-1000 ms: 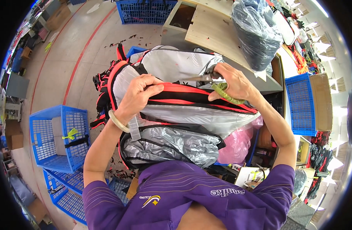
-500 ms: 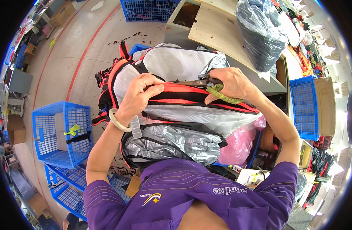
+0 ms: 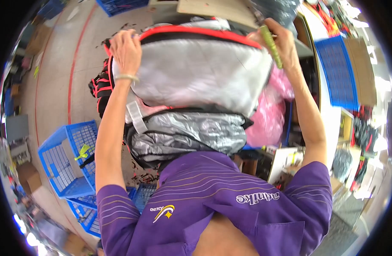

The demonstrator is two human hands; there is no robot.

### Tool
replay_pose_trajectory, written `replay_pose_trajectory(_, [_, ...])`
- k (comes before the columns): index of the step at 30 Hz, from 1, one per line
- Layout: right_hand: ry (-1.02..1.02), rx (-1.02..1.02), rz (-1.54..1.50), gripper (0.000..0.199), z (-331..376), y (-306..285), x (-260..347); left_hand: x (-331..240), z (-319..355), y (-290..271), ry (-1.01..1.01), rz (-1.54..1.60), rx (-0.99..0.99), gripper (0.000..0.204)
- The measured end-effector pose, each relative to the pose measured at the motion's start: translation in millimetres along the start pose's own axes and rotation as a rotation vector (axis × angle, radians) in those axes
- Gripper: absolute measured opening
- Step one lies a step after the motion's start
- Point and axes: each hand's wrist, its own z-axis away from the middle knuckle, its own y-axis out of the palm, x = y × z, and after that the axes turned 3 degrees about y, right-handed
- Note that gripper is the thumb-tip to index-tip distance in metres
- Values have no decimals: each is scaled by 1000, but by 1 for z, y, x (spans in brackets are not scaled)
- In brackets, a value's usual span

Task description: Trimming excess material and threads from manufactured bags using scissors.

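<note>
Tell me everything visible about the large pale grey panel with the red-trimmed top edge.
The pale grey panel looks like smooth, slightly shiny fabric, softened by motion blur. Red trim and a black band run along its arched top edge. The left hand is on its upper left corner, the right hand at its upper right end, exact contact unclear. Its lower part borders crinkled silver material; pink plastic lies on its right.

The pale, red-lined floor [image 3: 84, 72] carries blue plastic crates [image 3: 61, 164] and scattered black and red scraps [image 3: 141, 174].
</note>
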Motion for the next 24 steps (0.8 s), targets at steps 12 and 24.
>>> replay_pose_trajectory(12, [1000,-138,-512,43,321,93,-108,-134,146,10,22,709,1326,21])
replay_pose_trajectory(24, [613,-276,-1262,36,199,-14,28,-172,38,-168,-169,710,1260,17])
